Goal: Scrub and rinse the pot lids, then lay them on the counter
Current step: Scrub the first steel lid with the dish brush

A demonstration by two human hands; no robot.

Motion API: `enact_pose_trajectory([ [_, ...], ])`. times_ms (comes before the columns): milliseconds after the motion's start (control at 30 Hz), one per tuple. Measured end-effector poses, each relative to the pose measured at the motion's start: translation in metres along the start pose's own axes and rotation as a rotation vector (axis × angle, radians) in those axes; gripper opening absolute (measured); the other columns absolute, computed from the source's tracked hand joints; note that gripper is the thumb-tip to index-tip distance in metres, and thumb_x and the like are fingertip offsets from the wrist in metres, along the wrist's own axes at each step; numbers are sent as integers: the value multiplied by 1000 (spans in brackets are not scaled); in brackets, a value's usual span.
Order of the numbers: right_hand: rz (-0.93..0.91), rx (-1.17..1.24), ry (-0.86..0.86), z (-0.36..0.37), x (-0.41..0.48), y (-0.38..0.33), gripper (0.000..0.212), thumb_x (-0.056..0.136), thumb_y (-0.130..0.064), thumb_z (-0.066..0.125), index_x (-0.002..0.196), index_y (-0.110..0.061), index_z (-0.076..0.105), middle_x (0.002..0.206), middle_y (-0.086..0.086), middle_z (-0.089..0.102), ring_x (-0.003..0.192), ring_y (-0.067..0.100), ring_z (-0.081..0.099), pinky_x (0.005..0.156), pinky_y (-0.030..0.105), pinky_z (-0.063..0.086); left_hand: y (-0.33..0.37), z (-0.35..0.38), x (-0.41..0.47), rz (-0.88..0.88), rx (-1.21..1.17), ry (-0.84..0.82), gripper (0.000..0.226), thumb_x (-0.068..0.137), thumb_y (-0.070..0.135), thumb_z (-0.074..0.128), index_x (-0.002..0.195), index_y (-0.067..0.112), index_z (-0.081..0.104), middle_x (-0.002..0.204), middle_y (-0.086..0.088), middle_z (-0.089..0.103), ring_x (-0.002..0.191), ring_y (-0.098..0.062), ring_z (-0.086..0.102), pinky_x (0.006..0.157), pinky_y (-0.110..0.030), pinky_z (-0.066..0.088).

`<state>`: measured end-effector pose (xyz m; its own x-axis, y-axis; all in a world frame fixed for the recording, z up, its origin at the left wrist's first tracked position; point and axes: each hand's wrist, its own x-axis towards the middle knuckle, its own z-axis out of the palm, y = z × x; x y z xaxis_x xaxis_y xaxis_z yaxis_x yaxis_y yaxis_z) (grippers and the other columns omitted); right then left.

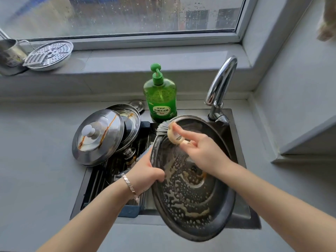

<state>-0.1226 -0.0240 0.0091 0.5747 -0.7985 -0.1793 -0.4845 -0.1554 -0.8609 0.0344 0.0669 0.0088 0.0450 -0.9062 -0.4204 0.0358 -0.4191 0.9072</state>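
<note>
Over the sink I hold a large steel pot lid tilted, its inner side up and covered with soapy foam. My left hand grips its left rim, thumb on the inside. My right hand grips a dish brush with grey bristles, which presses on the lid's upper left edge. Left of it, another steel lid with a white knob and brown streaks leans on a stack of lids in the sink.
A green dish soap bottle stands behind the sink, the chrome faucet at its right. Grey counter lies left and right. On the windowsill sit a steamer plate with grater and a metal cup.
</note>
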Motion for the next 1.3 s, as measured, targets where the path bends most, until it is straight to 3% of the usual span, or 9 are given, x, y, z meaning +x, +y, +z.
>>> enact_pose_trajectory([
  [167,238,65,248,-27,27,30,46,93,-16,51,135,-35,44,111,0,65,77,13,59,61,25,42,-2,-1,-6,13,15,-5,60,49,-6,49,102,21,50,80,0,64,72,-10,64,65,-26,53],
  [333,64,94,84,0,5,16,48,95,-16,49,127,-50,38,47,-23,51,42,2,35,47,15,26,-2,-2,-6,3,-6,-30,59,49,-9,48,101,20,50,68,8,67,66,-7,65,63,-23,55],
  [500,328,92,317,-29,24,52,48,93,-18,52,138,-32,41,129,-3,55,103,13,52,85,28,41,-2,3,-14,68,12,-2,57,51,-7,46,101,21,48,67,13,68,68,-5,64,62,-19,52],
  [667,129,39,193,-2,-4,46,49,94,-16,49,127,-51,38,53,-21,46,48,2,36,52,19,28,-2,-2,-12,53,-10,45,58,50,-6,49,100,21,50,71,9,68,69,-4,66,62,-20,52],
  [800,303,46,378,-24,13,67,48,94,-18,49,136,-39,40,97,-6,63,76,10,48,62,23,36,-1,3,-15,81,-1,53,59,50,-7,48,101,23,50,72,13,69,72,-2,66,65,-19,53],
  [933,94,-3,203,5,-14,42,45,96,-19,46,123,-52,34,56,-18,39,49,-1,34,51,17,27,-6,3,-15,46,-90,109,62,47,-8,49,103,21,51,78,1,67,73,-13,66,67,-28,55],
  [1100,334,-65,367,-27,6,73,46,96,-22,47,134,-46,39,91,0,64,75,15,52,66,25,36,-6,2,-21,69,-88,133,64,48,-8,48,105,22,50,74,7,71,73,-9,67,64,-26,55],
  [1233,141,16,128,13,-29,50,42,97,-22,46,125,-51,36,65,-14,49,50,1,36,51,17,28,-5,1,-16,76,-92,157,65,48,-8,49,105,24,51,76,8,71,76,-9,68,69,-27,56],
  [1300,167,5,183,5,-28,55,43,96,-20,46,126,-49,37,61,-16,43,49,1,34,50,17,26,-5,0,-16,82,-88,163,65,48,-8,49,105,24,51,76,8,71,76,-11,68,68,-27,56],
])
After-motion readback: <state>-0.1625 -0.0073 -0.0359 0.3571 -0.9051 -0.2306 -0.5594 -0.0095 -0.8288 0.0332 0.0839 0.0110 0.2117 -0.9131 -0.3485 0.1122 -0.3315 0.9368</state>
